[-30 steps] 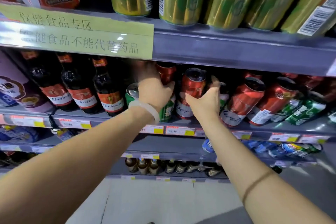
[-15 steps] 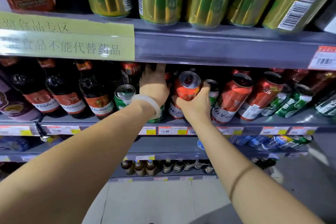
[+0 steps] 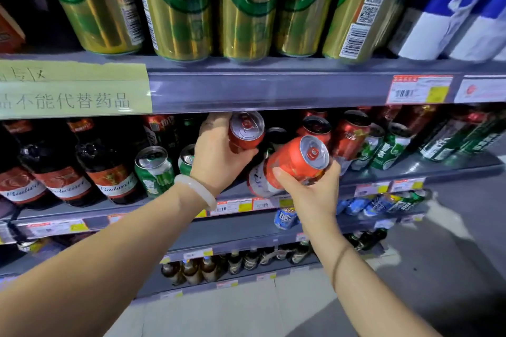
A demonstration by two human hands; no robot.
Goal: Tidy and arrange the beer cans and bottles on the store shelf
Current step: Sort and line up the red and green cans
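A red aluminium beer can with a white lower band (image 3: 290, 167) is gripped by the right hand (image 3: 309, 189), fingers wrapped under its body, and is tilted with its silver lid toward 1 o'clock, in front of the grey metal middle shelf (image 3: 410, 167). At 10 o'clock from it, a second red can (image 3: 246, 131) is clasped by the left hand (image 3: 219, 153) just beneath the upper shelf's edge. A pale smooth bangle (image 3: 195, 190) is worn on that wrist. More red cans (image 3: 349, 134) and green-and-white cans (image 3: 390, 146) are ranged at 3 o'clock; dark glass bottles with red labels (image 3: 109, 161) are stood at 9 o'clock. Tall glossy gold-and-green cans (image 3: 246, 8) are lined up at 12 o'clock.
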